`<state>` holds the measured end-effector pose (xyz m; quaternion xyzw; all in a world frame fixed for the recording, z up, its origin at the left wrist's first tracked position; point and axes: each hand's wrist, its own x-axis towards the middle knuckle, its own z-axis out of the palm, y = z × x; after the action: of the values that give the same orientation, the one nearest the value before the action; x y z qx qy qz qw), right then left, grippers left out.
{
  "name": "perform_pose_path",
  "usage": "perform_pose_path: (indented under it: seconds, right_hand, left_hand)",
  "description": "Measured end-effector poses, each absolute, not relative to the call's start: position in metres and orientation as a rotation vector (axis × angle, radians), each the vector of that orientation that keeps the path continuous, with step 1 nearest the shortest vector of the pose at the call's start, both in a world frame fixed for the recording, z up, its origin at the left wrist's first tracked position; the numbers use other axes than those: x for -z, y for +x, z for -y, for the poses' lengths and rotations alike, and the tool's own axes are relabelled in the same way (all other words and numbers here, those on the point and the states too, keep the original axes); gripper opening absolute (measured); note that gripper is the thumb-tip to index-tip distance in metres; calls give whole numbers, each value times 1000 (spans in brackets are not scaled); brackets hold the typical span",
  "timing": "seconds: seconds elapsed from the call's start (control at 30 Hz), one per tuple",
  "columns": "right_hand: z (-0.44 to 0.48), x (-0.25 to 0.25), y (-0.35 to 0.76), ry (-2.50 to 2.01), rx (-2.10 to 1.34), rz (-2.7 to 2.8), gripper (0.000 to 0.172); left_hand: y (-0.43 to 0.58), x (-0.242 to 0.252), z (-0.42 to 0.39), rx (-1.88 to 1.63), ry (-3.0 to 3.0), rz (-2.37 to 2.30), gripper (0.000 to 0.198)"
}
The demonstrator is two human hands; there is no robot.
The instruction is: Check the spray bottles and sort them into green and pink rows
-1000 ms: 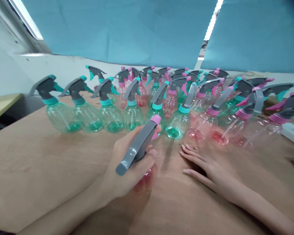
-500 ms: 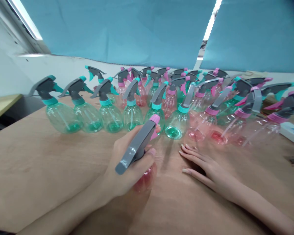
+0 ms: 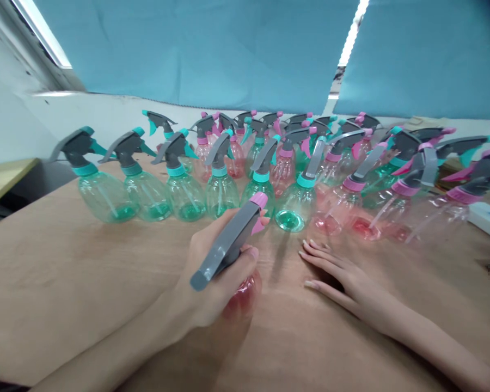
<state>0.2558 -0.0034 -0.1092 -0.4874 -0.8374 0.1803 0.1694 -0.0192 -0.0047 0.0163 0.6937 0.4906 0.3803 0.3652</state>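
My left hand (image 3: 212, 272) is wrapped round the neck of a pink spray bottle (image 3: 245, 294). Its grey sprayer head with a pink nozzle slants up over the hand, and the fingers on the far side are partly hidden. Most of the neck is covered by the hand. My right hand (image 3: 347, 283) rests on the wooden table (image 3: 294, 337), fingers stretched out and holding nothing. Just beyond the fingertips stand a green spray bottle (image 3: 292, 209) with a turquoise collar and a pink spray bottle (image 3: 330, 215).
Several more green bottles (image 3: 185, 196) line the front row to the left, with pink ones to the right. Behind them is a crowd of mixed bottles (image 3: 283, 163). A white box (image 3: 488, 220) lies at the right edge. A blue curtain (image 3: 228, 54) hangs behind.
Almost nothing differs. The held pink spray bottle and my left hand keep their place, with only a tiny shift of the sprayer head; my right hand lies as before.
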Motion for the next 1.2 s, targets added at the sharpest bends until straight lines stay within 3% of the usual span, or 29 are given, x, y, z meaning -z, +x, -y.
perform_pose_path:
  seconds: [0.5, 0.63, 0.83, 1.0, 1.2]
  right_hand:
    - [3, 110, 256, -1393, -516, 2382, 54]
    - [2, 111, 256, -1393, -505, 2394, 55]
    - [4, 100, 248, -1414, -507, 2445, 63]
    - [11, 84, 228, -1388, -623, 2446, 76]
    - [23, 60, 196, -1159, -706, 2444, 77]
  left_hand:
    - [-24, -13, 3, -1038, 1907, -1209, 12]
    - [-24, -16, 4, -1050, 1884, -1219, 13]
    - [-23, -12, 3, -1011, 1857, -1279, 31]
    - [-23, -4, 2, -1077, 1858, -1300, 30]
    - [-16, -3, 4, -1096, 1832, -1215, 34]
